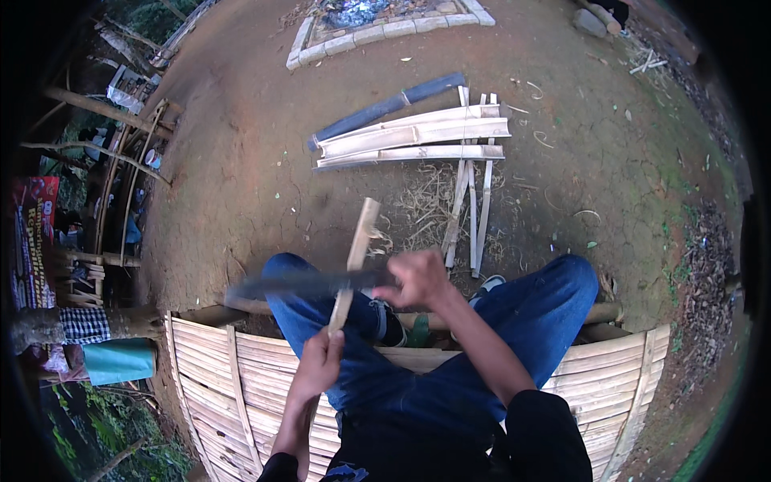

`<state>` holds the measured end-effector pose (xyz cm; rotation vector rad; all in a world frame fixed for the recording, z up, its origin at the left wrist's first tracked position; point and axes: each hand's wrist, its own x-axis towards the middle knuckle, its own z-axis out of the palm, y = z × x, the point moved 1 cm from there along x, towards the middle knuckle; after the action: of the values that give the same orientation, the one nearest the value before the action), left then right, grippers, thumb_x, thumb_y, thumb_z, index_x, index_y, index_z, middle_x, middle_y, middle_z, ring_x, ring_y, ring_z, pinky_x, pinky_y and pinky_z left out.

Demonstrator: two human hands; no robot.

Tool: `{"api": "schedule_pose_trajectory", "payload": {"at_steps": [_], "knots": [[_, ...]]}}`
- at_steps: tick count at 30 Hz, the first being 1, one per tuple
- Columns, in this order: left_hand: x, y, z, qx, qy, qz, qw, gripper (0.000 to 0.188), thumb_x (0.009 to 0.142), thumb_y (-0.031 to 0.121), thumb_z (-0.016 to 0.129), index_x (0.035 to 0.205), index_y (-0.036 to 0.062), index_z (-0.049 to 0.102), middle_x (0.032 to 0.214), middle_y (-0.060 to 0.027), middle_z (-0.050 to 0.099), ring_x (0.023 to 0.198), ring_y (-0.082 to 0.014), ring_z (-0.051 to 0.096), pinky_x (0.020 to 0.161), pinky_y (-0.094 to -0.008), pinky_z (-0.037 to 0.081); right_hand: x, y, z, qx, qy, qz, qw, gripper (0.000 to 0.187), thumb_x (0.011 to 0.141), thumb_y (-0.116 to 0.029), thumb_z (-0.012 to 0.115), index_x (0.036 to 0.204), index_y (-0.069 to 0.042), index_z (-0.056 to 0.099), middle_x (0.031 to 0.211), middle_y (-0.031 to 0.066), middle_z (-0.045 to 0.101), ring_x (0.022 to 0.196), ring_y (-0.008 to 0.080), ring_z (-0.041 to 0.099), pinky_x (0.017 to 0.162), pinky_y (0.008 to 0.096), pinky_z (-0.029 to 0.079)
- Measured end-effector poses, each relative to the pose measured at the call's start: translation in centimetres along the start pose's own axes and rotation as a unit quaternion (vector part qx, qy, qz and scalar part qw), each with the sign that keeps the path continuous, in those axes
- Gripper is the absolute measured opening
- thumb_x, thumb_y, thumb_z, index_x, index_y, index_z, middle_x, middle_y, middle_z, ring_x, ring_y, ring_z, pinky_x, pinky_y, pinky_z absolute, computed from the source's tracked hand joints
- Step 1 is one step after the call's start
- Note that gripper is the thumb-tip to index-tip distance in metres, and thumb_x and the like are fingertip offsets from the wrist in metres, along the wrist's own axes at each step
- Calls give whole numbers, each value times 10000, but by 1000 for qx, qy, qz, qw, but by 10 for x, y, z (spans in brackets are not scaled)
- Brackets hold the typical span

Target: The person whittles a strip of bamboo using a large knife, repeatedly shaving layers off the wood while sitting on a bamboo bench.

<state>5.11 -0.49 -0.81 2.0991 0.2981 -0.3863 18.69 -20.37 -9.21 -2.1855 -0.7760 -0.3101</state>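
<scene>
While the left grip (323,357) holds the lower end of the bamboo strip (363,229) near the left knee (283,263), the right grip (418,277) clenches the blurred knife (301,284); shaving seems the present step, and the next stroke probably calls for steady support.

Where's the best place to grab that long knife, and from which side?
Probably the handle end, from the right, where the right hand grips the long knife. Its blurred blade stretches left past the pale bamboo strip, so that side looks best avoided.
</scene>
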Motion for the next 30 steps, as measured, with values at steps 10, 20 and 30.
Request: {"api": "schedule_pose_trajectory", "payload": {"at_steps": [10, 20, 30], "knots": [[-4, 0, 0, -68, -41, -77, 994, 302, 980, 215, 412, 752, 28, 480, 549, 32, 413, 512, -41, 378, 451, -253, 319, -5, -24, 8, 40, -17, -27, 999, 590, 790, -614, 548, 564, -69, 547, 481, 112, 539, 422, 263, 569, 413, 386, 457], [-22, 4, -19, -78, -116, -49, 989, 303, 980, 241, 430, 749, 49, 468, 590, 48, 402, 549, -45, 358, 484, -236, 317, -14, 93, 31, 46, 36, 435, 898, 598, 897, -519, 449, 696, 10, 642, 566, 203, 574, 614, 358, 617, 592, 432, 454], [-2, -25, -16, -143, -63, -79, 985, 310, 988, 291, 413, 752, 92, 443, 549, 65, 353, 452, -25, 315, 398, -202, 243, -8, 48, 11, 444, 73, 504, 738, 520, 901, -519, 489, 640, -70, 456, 483, -33, 401, 354, 71, 383, 338, 225, 297]]}}
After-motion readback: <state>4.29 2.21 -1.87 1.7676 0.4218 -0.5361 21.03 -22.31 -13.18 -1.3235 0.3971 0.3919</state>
